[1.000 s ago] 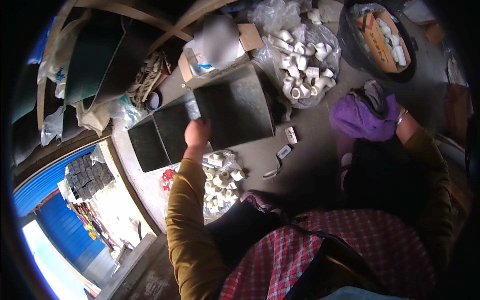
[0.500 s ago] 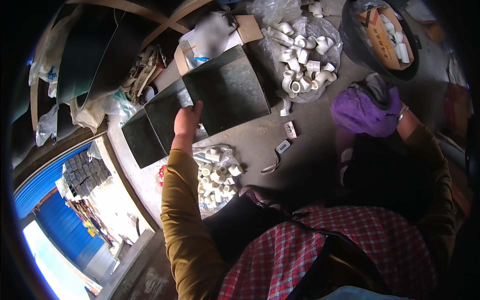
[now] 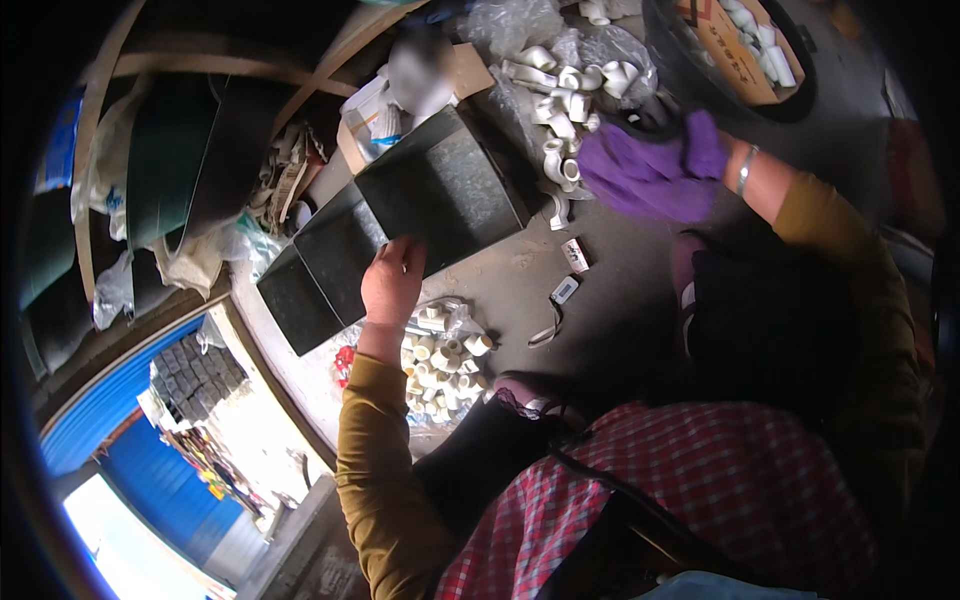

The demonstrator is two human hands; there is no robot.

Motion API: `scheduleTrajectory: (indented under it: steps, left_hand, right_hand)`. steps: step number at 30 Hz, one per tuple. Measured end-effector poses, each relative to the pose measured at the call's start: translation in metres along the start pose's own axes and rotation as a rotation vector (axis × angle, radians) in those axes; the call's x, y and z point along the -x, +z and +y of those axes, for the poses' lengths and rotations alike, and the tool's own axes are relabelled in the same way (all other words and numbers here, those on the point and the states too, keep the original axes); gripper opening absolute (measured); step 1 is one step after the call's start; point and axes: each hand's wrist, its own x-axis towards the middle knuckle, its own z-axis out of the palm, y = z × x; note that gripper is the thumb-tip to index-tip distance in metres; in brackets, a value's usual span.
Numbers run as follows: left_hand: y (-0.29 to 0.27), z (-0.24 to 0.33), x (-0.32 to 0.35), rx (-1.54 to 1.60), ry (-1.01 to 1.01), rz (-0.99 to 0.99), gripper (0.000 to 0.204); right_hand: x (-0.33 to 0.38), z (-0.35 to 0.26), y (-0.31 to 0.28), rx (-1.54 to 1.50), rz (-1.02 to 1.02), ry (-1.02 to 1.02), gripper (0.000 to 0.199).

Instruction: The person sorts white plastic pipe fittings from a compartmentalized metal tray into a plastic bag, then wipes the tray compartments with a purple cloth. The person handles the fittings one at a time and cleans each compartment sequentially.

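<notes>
My left hand [image 3: 392,285] is closed at the near rim of a dark metal box [image 3: 440,185], its fingers curled over the edge by a divider. The box has several open-topped compartments and sits at an angle. My right hand [image 3: 735,158] grips a bunched purple cloth [image 3: 650,175] with a dark grey part on top; the cloth hides most of my fingers. It hangs beside a clear plastic bag of white pipe fittings [image 3: 575,105] and covers part of them.
More white fittings [image 3: 440,370] lie in a bag below the box. A small box [image 3: 575,255] and a grey device with a strap [image 3: 565,290] lie on the floor. A black tub [image 3: 805,60] holds a carton [image 3: 735,55]. Behind the metal box stands an open cardboard box [image 3: 470,72].
My right hand has carried the purple cloth left, toward the bag of fittings and the metal box. My left hand has shifted slightly along the box's near rim. The whole view has tilted slightly.
</notes>
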Motion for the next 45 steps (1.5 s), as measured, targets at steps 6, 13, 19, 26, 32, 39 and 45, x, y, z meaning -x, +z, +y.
scheduleTrajectory:
  steps: [6,13,19,26,32,39,45]
  left_hand:
    - [0.024,-0.05,0.006,-0.06,-0.155,0.12,0.035]
    - [0.055,-0.074,-0.006,0.34,-0.338,0.063,0.038]
    - [0.063,-0.091,-0.019,0.169,-0.303,0.057,0.035]
    - [0.005,-0.079,0.014,0.441,-0.294,0.131,0.021]
    - [-0.053,-0.086,0.031,0.643,-0.44,0.181,0.017]
    - [-0.069,-0.1,0.038,0.795,-0.364,0.194,0.013]
    - [-0.068,-0.075,0.026,0.903,-0.429,0.253,0.013]
  right_hand:
    - [-0.021,-0.006,-0.015,-0.07,0.035,-0.043,0.027]
    - [-0.058,-0.009,-0.009,-0.134,-0.059,-0.038,0.027]
    - [-0.067,-0.014,-0.001,-0.112,-0.25,-0.152,0.023]
    - [-0.073,-0.02,-0.026,-0.298,0.024,-0.08,0.031]
    - [-0.086,-0.007,0.085,-0.238,-0.134,-0.2,0.04]
    - [-0.15,0.04,0.225,1.374,0.282,-1.115,0.073]
    - [-0.26,0.035,0.167,1.282,0.383,-0.97,0.043]
